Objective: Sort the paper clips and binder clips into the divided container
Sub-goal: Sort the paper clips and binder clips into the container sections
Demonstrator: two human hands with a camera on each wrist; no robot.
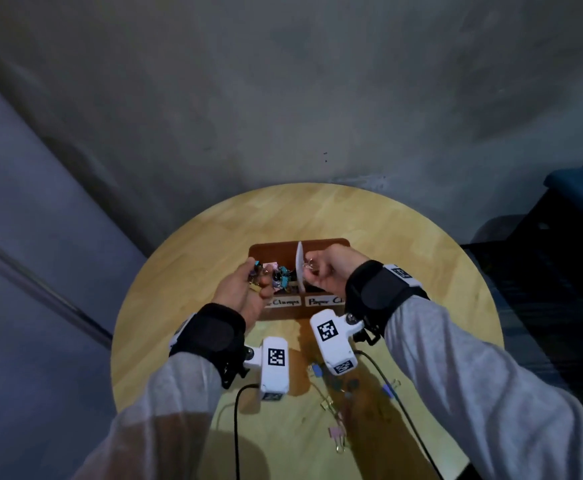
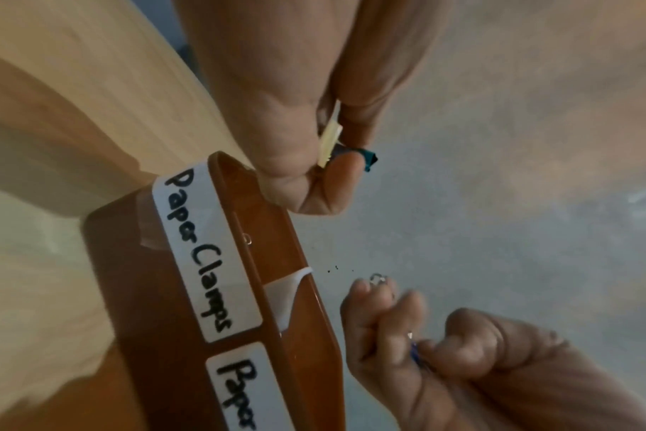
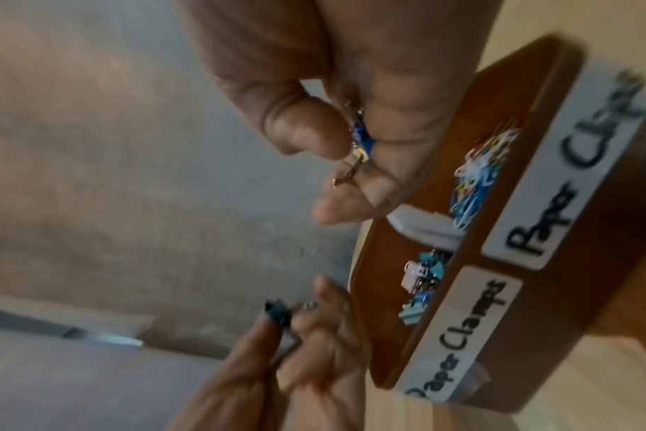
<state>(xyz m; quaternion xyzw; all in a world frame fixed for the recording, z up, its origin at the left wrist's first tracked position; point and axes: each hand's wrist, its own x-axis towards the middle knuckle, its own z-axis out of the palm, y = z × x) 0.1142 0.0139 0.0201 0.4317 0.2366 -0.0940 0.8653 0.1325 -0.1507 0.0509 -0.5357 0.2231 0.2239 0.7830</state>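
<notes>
Right now my left hand [image 1: 245,289] is curled round a small clutch of binder clips [image 2: 365,159], a teal one poking out at the fingertips, over the "Paper Clamps" half of the brown divided container [image 1: 328,242]. My right hand [image 1: 328,268] pinches a blue binder clip [image 3: 362,137], its wire handles sticking out, beside the white divider [image 1: 299,268] on the "Paper Clips" side. That is the risk, I think: letting go there would drop it among the paper clips [image 3: 476,180]. More binder clips [image 1: 338,432] wait on the tabletop [image 1: 186,265] near me.
</notes>
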